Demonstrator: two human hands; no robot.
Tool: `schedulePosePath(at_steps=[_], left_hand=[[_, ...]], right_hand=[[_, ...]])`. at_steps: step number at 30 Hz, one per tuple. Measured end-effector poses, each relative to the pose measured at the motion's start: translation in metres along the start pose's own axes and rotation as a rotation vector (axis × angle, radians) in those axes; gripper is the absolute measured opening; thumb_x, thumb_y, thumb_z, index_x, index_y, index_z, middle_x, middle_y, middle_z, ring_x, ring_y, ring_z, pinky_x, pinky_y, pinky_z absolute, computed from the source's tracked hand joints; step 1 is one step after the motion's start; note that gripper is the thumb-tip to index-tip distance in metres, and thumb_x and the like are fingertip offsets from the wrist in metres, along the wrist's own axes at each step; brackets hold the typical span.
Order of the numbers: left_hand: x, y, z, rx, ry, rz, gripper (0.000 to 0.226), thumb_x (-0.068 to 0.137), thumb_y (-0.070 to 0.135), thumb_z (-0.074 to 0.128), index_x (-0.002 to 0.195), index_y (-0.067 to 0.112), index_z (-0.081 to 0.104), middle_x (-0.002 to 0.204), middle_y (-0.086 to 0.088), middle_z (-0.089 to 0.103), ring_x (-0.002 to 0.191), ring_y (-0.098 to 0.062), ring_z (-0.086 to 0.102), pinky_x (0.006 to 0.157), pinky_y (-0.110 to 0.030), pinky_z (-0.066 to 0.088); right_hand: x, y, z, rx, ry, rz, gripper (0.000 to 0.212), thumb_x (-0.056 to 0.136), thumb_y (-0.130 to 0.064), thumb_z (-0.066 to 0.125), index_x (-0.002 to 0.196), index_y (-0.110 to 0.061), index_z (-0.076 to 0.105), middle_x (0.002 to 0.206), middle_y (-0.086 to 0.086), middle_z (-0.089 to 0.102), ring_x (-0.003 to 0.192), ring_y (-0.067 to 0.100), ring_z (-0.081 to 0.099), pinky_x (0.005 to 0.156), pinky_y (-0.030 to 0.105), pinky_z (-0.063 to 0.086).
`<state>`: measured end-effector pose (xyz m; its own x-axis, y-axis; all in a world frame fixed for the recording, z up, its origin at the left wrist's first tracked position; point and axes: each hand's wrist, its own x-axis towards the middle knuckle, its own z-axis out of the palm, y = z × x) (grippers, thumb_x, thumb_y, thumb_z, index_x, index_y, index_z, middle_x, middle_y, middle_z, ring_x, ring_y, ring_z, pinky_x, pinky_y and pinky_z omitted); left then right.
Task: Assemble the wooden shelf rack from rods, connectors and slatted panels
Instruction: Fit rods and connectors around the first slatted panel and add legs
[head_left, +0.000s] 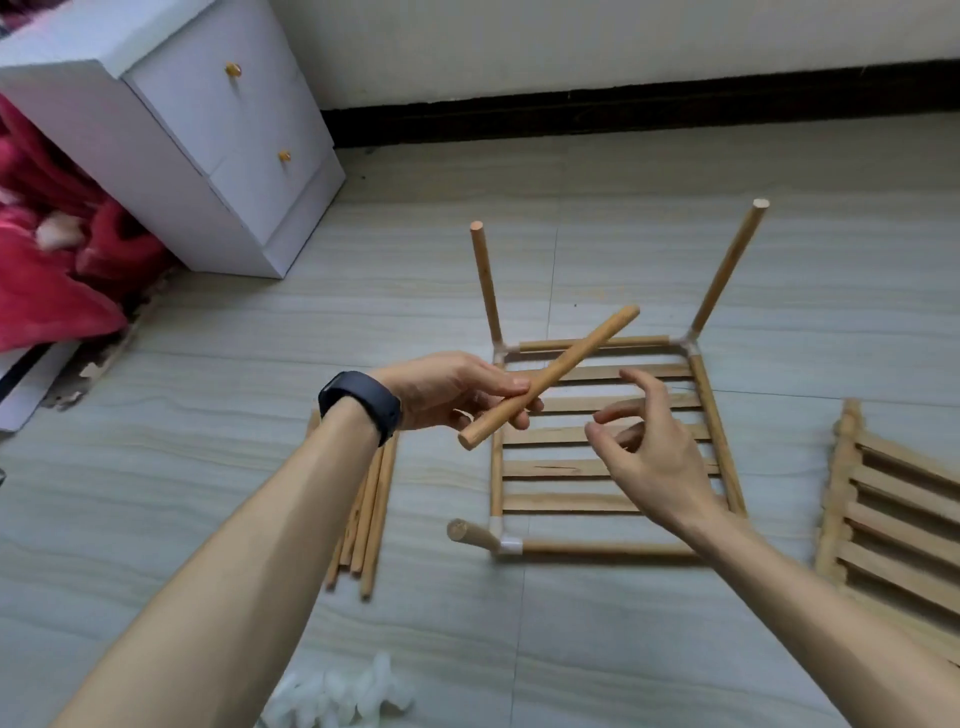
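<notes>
My left hand (457, 389) grips a short wooden rod (571, 364) near its lower end, and the rod slants up to the right over the rack. My right hand (644, 441) hovers just right of it with fingers spread, holding nothing. Below them a slatted panel frame (719, 431) lies flat on the floor with white connectors (510, 545) at its corners. Two rods (485, 280) stand up from the far corners, and a third (470, 534) sticks out of the near left corner. My right forearm hides the near right corner.
A bundle of several loose rods (371, 519) lies on the floor left of the frame. More slatted panels (883, 519) are stacked at the right. White plastic connectors (343, 696) are piled at the bottom. A white drawer cabinet (208, 130) and red fabric (52, 260) stand at the left.
</notes>
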<state>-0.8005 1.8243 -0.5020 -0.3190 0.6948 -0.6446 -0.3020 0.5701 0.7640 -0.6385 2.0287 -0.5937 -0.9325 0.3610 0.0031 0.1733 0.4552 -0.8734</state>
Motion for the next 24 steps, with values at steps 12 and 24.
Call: schedulePosePath(at_steps=[12,24], left_hand=[[0.141,0.031,0.170,0.906,0.067,0.016,0.024,0.090,0.047,0.069,0.107,0.030,0.071,0.104,0.006,0.071,0.099,-0.016,0.064,0.090,-0.036,0.052],[0.194,-0.156,0.231,1.058,0.339,-0.121,0.078,0.092,0.077,0.009,0.150,0.042,-0.028,0.154,0.007,-0.042,0.144,-0.026,-0.037,0.117,-0.064,-0.013]], right_hand=[[-0.033,0.084,-0.134,0.466,0.474,0.361,0.016,0.096,-0.015,0.064,0.104,-0.029,0.062,0.100,0.013,0.069,0.059,0.023,0.070,0.050,0.025,0.052],[-0.091,0.125,-0.156,-0.188,0.574,-0.137,0.015,0.102,-0.013,0.052,0.114,-0.022,0.051,0.095,0.008,0.060,0.072,0.034,0.065,0.060,0.050,0.054]])
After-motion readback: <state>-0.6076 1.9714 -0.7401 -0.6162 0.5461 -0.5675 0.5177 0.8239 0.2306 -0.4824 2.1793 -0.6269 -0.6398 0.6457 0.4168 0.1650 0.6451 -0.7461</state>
